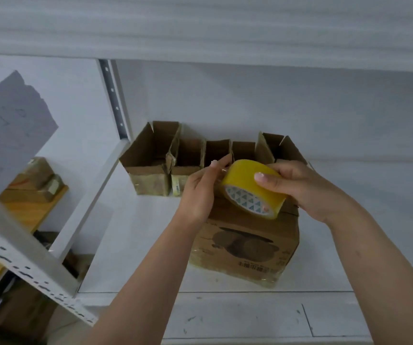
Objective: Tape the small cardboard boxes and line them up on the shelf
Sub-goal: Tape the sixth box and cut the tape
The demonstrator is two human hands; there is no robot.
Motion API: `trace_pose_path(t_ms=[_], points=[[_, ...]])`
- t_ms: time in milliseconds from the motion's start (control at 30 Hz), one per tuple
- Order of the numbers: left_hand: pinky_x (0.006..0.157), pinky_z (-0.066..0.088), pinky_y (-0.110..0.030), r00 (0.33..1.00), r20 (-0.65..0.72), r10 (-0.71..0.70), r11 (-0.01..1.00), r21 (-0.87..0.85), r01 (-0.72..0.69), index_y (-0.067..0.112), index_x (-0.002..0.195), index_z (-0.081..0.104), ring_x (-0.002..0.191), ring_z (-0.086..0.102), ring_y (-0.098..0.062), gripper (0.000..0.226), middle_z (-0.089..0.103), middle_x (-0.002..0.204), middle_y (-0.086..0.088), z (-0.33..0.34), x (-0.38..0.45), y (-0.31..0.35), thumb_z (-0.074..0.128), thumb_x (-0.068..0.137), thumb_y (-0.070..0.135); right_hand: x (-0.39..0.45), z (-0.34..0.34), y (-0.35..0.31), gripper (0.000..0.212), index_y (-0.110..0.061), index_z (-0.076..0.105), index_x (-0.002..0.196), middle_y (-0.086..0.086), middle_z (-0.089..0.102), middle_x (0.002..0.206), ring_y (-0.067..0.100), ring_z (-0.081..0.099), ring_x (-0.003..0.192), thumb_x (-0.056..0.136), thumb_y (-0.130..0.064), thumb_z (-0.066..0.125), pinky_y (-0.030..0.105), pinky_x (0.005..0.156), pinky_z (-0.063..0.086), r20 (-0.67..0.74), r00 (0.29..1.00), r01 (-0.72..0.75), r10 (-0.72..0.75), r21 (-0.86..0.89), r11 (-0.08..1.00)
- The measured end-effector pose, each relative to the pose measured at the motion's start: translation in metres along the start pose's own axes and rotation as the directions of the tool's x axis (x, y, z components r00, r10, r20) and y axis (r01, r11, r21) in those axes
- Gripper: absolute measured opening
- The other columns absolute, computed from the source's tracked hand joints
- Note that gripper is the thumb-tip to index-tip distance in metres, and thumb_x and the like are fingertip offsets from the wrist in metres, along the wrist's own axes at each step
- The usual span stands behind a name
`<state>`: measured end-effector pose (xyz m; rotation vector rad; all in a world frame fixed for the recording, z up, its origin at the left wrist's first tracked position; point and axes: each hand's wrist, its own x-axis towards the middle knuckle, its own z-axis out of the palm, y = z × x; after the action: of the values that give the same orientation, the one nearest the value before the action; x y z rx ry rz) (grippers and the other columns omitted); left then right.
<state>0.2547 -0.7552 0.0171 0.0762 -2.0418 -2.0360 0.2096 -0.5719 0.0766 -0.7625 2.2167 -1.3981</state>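
Note:
A yellow tape roll [247, 183] is held above a small closed cardboard box [245, 247] that stands on the white shelf [130, 235]. My right hand [307, 190] grips the roll from the right, fingers curled over its outer face. My left hand [200, 192] is at the roll's left edge, fingertips pinching there; the tape end itself is too small to make out. Behind my hands a row of several open cardboard boxes [150, 165] stands against the back wall, flaps up.
A grey perforated shelf post [26, 262] crosses the lower left. Beyond it, to the left, lie a wooden board [26, 210] and more taped boxes [43, 178]. An upper shelf [200, 33] hangs overhead. The shelf's right side [374, 220] shows bare white surface.

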Motion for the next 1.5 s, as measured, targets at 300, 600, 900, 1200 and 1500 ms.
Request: trace_pose_path(t_ms=[300,600,900,1200,1500], points=[[0.115,0.033,-0.035,0.985,-0.163,0.063,0.993,-0.084,-0.077,0.029,0.133,0.056,0.123,0.055,-0.004,0.043,0.067,0.123,0.013,-0.007,0.003,-0.005,0.028,0.104,0.044,0.012,-0.012,-0.007,0.052,-0.025,0.077,0.076,0.002,0.074,0.072,0.016,0.071,0.065,0.054,-0.071,0.068,0.022,0.055,0.053,-0.146,0.989,-0.001,-0.007,-0.05,0.999],[0.09,0.036,-0.001,0.997,-0.041,-0.06,0.984,0.167,0.066,0.027,0.142,0.049,0.11,0.049,0.016,0.047,0.051,0.132,0.018,-0.042,0.01,-0.009,0.034,0.102,0.046,0.03,0.007,-0.015,0.058,-0.023,0.051,0.041,-0.006,0.047,0.04,0.007,0.049,0.037,0.06,-0.076,0.058,0.028,0.057,0.041,-0.245,0.97,-0.035,0.003,-0.125,0.992],[0.064,0.051,-0.011,0.945,-0.152,-0.291,0.953,-0.133,0.272,0.033,0.109,0.064,0.084,0.069,0.0,0.026,0.073,0.083,0.018,-0.045,0.002,-0.038,0.039,0.103,0.038,0.035,0.022,-0.003,0.068,-0.019,0.074,0.076,-0.002,0.073,0.07,0.012,0.07,0.065,0.054,-0.081,0.055,0.03,0.071,0.052,-0.3,0.954,-0.033,0.026,-0.018,0.999],[0.077,0.055,-0.034,0.851,-0.064,-0.521,0.825,-0.294,0.483,0.023,0.092,0.08,0.091,0.073,-0.022,0.045,0.075,0.1,-0.01,-0.041,-0.005,-0.068,0.045,0.098,0.051,0.04,0.035,0.004,0.06,-0.013,0.07,0.072,0.002,0.07,0.063,0.012,0.068,0.058,0.064,-0.071,0.059,0.023,0.062,0.05,-0.389,0.921,0.053,-0.013,0.091,0.994],[0.065,0.055,-0.029,0.773,-0.092,-0.627,0.756,-0.309,0.577,0.02,0.085,0.078,0.076,0.074,-0.016,0.048,0.077,0.088,-0.006,-0.038,-0.009,-0.085,0.035,0.105,0.028,0.043,0.037,0.005,0.049,-0.025,0.071,0.066,-0.004,0.068,0.059,0.011,0.068,0.058,0.064,-0.072,0.058,0.026,0.066,0.049,-0.405,0.914,0.068,-0.025,0.09,0.994]])
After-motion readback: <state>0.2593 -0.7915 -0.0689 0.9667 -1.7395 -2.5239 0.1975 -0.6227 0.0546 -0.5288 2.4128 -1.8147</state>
